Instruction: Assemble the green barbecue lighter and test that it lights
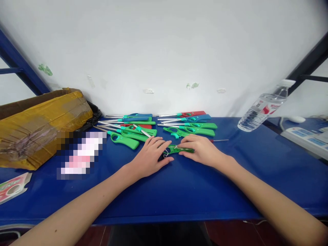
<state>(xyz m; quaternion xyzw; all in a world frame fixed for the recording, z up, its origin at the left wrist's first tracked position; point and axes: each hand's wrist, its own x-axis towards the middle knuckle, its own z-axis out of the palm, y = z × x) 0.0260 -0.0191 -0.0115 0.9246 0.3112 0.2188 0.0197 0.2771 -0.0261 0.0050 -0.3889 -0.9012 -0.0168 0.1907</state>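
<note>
On the blue table between my hands lies the green handle half of an opened gas lighter (175, 149), with its insides showing. My left hand (151, 156) curves over its left end, thumb in front and fingers behind, gripping around a black part (162, 157) and a thin white wire (166, 153). At the other end, my right hand (200, 149) pinches the handle between thumb and fingers. Just behind lie another green handle shell (176, 131) and a small turquoise trigger (175, 136). A thin metal shaft (221, 140) with a red end pokes out beyond my right hand.
Long-necked lighters lie in a left group (128, 140) and a right group (200, 125) by the wall. A taped cardboard box (46, 126) stands left, near a torn card (15, 187). To the right are a water bottle (263, 107) and a white device (304, 140).
</note>
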